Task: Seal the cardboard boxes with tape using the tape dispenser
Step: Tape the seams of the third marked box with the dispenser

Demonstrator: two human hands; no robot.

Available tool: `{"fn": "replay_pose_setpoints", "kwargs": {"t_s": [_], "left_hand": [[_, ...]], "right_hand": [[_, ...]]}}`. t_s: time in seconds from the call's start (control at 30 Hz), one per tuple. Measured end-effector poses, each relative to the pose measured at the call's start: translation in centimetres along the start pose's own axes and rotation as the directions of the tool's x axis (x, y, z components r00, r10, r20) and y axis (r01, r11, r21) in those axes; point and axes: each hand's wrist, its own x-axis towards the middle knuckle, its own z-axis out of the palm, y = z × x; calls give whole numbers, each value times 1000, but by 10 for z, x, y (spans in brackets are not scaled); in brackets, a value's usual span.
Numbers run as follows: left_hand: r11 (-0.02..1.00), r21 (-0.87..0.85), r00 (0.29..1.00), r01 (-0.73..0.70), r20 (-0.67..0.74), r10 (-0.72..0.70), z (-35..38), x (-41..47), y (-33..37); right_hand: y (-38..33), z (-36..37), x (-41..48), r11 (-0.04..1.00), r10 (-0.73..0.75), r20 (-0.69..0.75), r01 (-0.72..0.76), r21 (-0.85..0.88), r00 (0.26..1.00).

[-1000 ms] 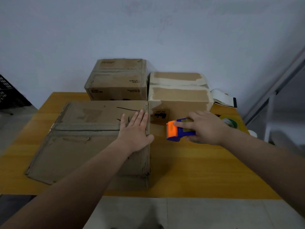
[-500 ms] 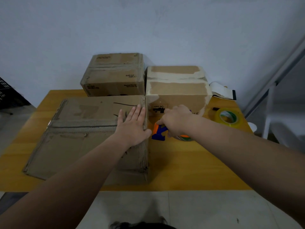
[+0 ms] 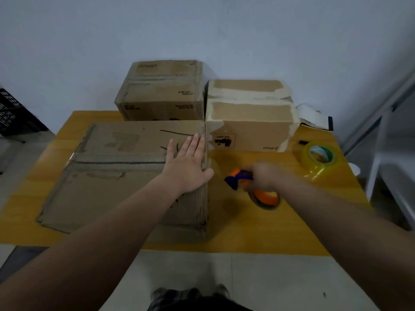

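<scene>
A large brown cardboard box (image 3: 116,176) fills the near left of the yellow table (image 3: 247,232). My left hand (image 3: 187,164) lies flat on its top by the right edge, fingers straight. My right hand (image 3: 261,178) grips the blue and orange tape dispenser (image 3: 238,178) just right of that box; both are blurred. The dispenser's tape roll (image 3: 267,198) shows below my right hand. Two smaller boxes stand at the back: a brown one (image 3: 161,93) and a tape-covered one (image 3: 249,117).
A spare roll of clear yellowish tape (image 3: 320,158) lies at the right of the table. Strips of white material (image 3: 314,118) lie behind the tape-covered box. A black crate (image 3: 13,115) sits off the table's left, a metal frame (image 3: 381,140) to its right.
My right hand has pulled the dispenser back from the box's right side, toward me and to the right. My left hand stays flat on the box top.
</scene>
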Motion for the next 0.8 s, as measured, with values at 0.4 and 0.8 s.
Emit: {"fn": "replay_pose_setpoints", "kwargs": {"t_s": [0.4, 0.8], "left_hand": [[1000, -11, 997, 12, -80, -13, 6, -4, 1], [999, -29, 998, 16, -67, -18, 3, -6, 3]], "right_hand": [[8, 83, 38, 508, 330, 196, -348, 788, 924], [-79, 20, 5, -254, 110, 27, 2, 967, 994]]}}
